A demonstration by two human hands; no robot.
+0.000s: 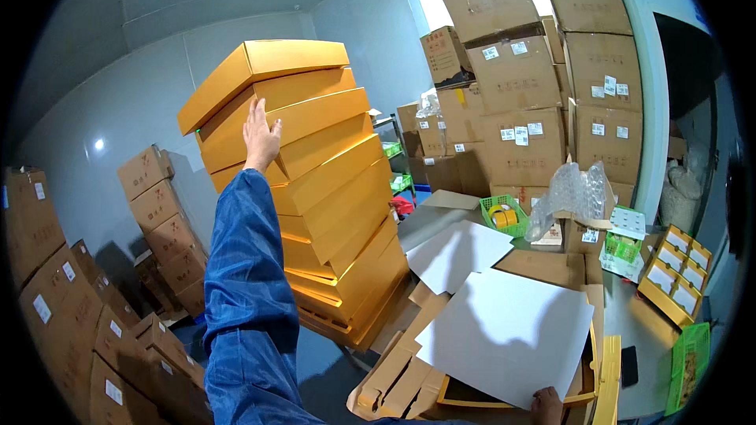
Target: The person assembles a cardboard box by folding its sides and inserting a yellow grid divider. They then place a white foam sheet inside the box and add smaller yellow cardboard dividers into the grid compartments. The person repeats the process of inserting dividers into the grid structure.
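My left hand [260, 135] is raised against a tall, leaning stack of yellow boxes [331, 181], its fingers stretched out along the side of the upper boxes. A blue sleeve covers that arm. At the lower edge my right hand [546, 407] is closed at the near edge of a large white sheet [508, 338], its fingers only partly visible. Beneath the sheet, the rim of a yellow box with a dark inside [480, 393] shows. A second white sheet [458, 252] lies farther back on the table. Yellow strips [607, 382] stand beside the right hand.
Brown cartons [520, 79] are piled high at the back, with more cartons [67, 307] at the left. Bubble wrap [571, 197], a green basket with tape rolls [504, 216], a yellow divided tray [675, 275], a phone [629, 367] and another green basket [687, 370] are around the table.
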